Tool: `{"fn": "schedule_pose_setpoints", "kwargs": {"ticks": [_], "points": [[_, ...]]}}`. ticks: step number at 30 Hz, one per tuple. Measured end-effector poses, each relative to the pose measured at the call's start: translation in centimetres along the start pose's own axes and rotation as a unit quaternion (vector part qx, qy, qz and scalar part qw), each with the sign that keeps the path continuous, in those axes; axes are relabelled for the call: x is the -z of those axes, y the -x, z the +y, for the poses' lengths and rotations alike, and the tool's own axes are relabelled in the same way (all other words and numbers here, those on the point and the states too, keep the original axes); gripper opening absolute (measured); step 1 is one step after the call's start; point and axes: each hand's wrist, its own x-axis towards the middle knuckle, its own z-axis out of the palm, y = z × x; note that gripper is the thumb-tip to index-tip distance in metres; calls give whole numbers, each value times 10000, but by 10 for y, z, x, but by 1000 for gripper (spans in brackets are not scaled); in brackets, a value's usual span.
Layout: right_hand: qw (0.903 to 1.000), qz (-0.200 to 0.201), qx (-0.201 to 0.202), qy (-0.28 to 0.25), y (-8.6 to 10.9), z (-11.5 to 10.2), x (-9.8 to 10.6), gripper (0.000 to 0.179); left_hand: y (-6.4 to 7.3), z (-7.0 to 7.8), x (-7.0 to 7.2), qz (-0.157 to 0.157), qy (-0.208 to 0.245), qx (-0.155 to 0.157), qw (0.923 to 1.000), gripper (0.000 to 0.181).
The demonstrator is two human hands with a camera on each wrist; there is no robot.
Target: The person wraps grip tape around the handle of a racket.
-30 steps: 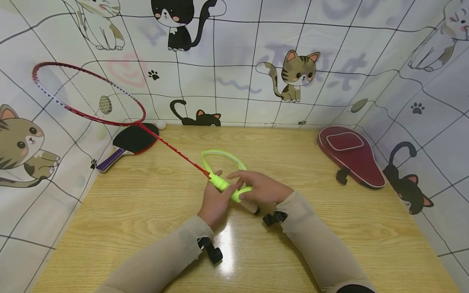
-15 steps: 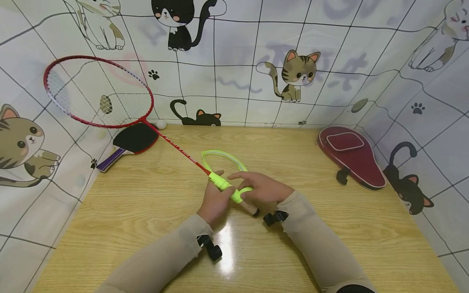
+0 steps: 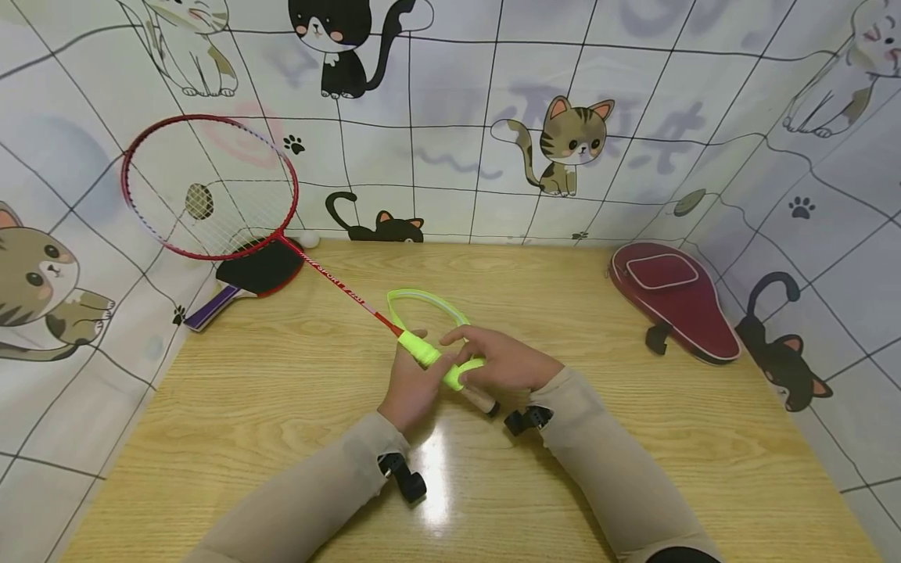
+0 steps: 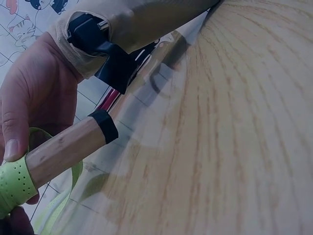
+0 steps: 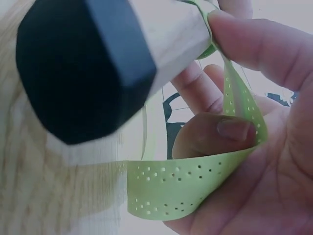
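Note:
A red badminton racket [image 3: 338,283] slants up to the left over the table. Neon yellow perforated grip tape [image 3: 418,349] is wound round the upper part of its handle. Below the winding, the bare wooden handle [image 4: 66,149] shows, ending in a black butt cap [image 5: 73,68]. My left hand [image 3: 411,387] grips the taped part, thumb on top. My right hand [image 3: 510,360] holds the loose tape close to the handle; in the right wrist view the tape strip [image 5: 181,183] runs across its fingers. A loop of tape [image 3: 429,295] arches beyond both hands.
At the back left lies a table tennis bat [image 3: 256,270] with a purple handle, a white ball [image 3: 309,239] beside it. A dark red bat case [image 3: 669,301] lies at the right. Cat-printed sheeting [image 3: 450,148] walls in the wooden table [image 3: 317,469].
The racket has turned about its shaft, so its strung face shows rounder and its head sits further right. Both hands stay nearly in place.

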Motion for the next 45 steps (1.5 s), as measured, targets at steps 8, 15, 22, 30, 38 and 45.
{"fn": "schedule_pose_setpoints", "kwargs": {"ticks": [8,15,22,30,38,45], "points": [[9998,-175,86,11,0,0,0,60,-1,1,1,-117,81,-99,9999,68],[9987,-475,171,-46,0,0,-3,67,-2,3,0,-368,307,-55,9988,69],[9988,-426,244,43,-2,1,-4,69,-1,4,1,-354,308,-50,9989,71],[9986,-369,362,60,-3,0,-5,68,-1,0,2,-389,477,-175,9980,69],[9989,-347,294,90,-1,-2,-4,66,-2,2,0,-307,618,-188,9974,66],[9983,-463,331,-156,-2,0,-3,63,-5,-1,3,-423,475,-301,9975,65]]}}
